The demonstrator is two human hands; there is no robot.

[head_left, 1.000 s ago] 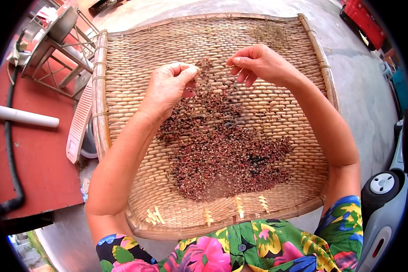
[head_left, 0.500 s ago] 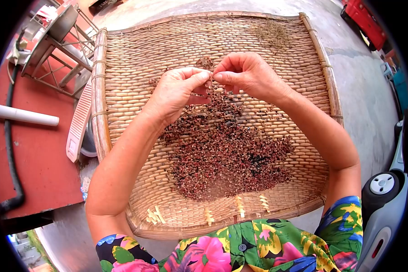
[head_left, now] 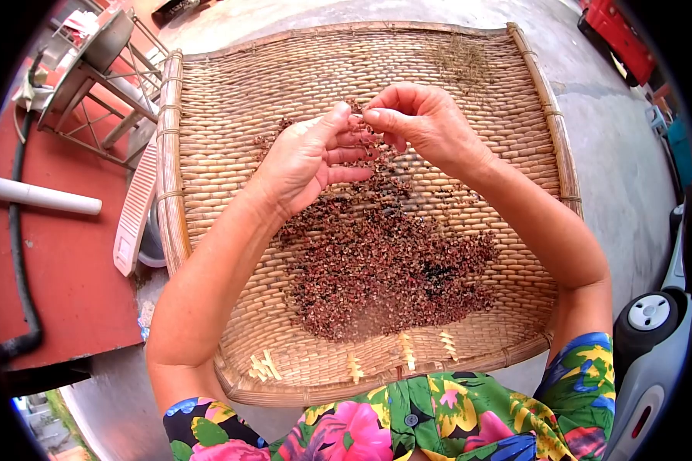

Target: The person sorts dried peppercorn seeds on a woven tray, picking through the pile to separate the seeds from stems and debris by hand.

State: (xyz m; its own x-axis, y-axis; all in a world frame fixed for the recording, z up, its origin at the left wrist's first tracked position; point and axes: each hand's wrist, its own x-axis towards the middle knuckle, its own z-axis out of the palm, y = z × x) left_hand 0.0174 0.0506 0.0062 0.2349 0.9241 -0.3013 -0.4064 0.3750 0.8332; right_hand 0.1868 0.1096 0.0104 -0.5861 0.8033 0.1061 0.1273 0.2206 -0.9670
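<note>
Grey concrete flooring is overlaid by one large tan woven wicker tray with a wooden rim. To its left, one flat red-painted surface is seen, crossed by one white plastic pipe and one black hose. One rusty metal stand is placed beyond them, and one pale pink ribbed board is leaned near the tray. At the far right, one red vehicle and one pale blue-grey wheeled object are partly shown.

One broad heap of small dried reddish-brown pieces, with some black ones mixed in, is spread across the tray's middle, below and around two bare hands. The left hand is held palm inward, its fingers parted, its thumb raised near the other hand's fingertips. On the right hand, thumb and forefinger are pinched together at a tiny brownish bit, too small to be identified. One thin patch of brownish-green stalks is scattered near the far rim. Along the near rim, four groups of yellow strips are seen.
</note>
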